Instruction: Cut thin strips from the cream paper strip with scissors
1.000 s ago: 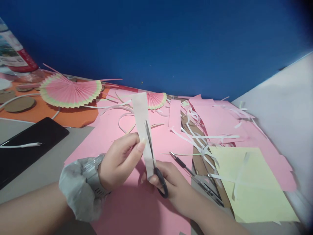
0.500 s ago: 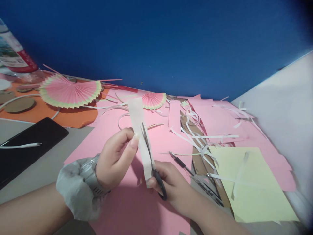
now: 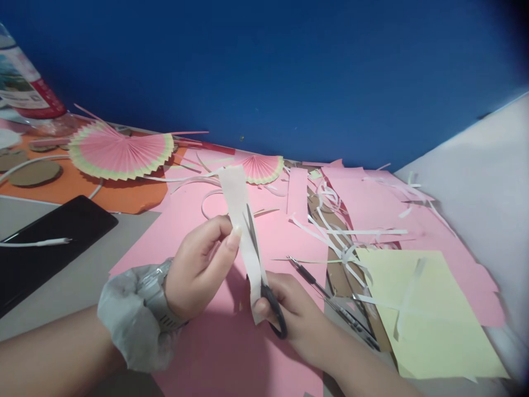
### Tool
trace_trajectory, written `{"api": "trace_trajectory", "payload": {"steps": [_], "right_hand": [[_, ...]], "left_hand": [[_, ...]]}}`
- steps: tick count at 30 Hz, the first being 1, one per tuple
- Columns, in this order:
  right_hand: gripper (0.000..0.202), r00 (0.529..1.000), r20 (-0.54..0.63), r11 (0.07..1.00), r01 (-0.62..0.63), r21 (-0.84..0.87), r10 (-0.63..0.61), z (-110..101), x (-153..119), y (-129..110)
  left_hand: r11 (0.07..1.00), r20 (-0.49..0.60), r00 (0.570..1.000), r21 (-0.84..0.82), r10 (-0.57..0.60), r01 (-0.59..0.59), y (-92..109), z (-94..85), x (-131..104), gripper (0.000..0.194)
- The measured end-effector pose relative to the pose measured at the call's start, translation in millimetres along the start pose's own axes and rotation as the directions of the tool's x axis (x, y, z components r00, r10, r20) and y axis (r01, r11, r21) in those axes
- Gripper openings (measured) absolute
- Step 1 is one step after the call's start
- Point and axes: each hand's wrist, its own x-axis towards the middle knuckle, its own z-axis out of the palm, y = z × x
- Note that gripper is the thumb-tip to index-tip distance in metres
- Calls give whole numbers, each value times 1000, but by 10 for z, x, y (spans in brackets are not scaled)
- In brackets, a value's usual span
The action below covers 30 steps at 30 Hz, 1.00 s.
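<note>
Pinched between thumb and fingers of my left hand (image 3: 204,264) is a pale strip of paper (image 3: 235,190), held upright above a large pink sheet (image 3: 243,358). My right hand (image 3: 291,309) grips black-handled scissors (image 3: 273,309), whose blades point away from me along the strip's right side. The blades look nearly closed, and the strip's lower end hangs by my right thumb. A grey scrunchie (image 3: 134,320) and a watch circle my left wrist.
Pleated pink paper fans (image 3: 124,151) lie at the back left, by a bottle (image 3: 28,82) and cardboard discs. A black phone (image 3: 53,242) rests at left. To the right are a pen (image 3: 306,273), white paper scraps (image 3: 347,248) and a pale yellow sheet (image 3: 425,309). A blue wall rises behind.
The scissor blades have come closer together along the strip. Both hands and the strip sit slightly farther right in view, and the strip's lower end is more bent.
</note>
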Motion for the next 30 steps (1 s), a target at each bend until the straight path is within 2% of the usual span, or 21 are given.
{"api": "trace_trajectory", "payload": {"steps": [8,25,30], "right_hand": [[28,1000,-7,999,6,42,-6,17,-7,18],[17,1000,-18,999,-5,39,6,21,-7,-9],[15,1000,-15,997,9,73,-8,8,-3,-12]], "left_hand": [[1000,-38,999,14,-7,7,-6,9,-7,25],[1000,-35,999,7,-5,5,-18,7,-15,25],[999,-22,1000,-52,-7,6,-24,5,-16,22]]}}
